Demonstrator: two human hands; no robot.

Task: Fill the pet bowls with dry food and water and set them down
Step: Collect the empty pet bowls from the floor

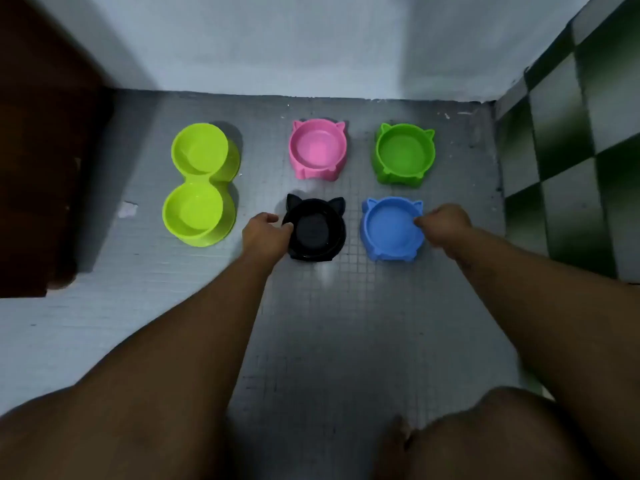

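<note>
Five empty pet bowls stand on the grey tiled floor (311, 323). A lime double bowl (199, 183) is at the left. At the back sit a pink cat-eared bowl (318, 149) and a green cat-eared bowl (404, 153). In front of them are a black cat-eared bowl (317, 230) and a blue cat-eared bowl (391, 228). My left hand (265, 233) pinches the black bowl's left rim. My right hand (445, 223) pinches the blue bowl's right rim. No food or water shows in any bowl.
A pale wall (311, 43) closes the back. A dark brown door (45, 150) stands at the left. Green-and-white checkered tiles (571, 150) cover the right wall. My bare knees fill the bottom of the view.
</note>
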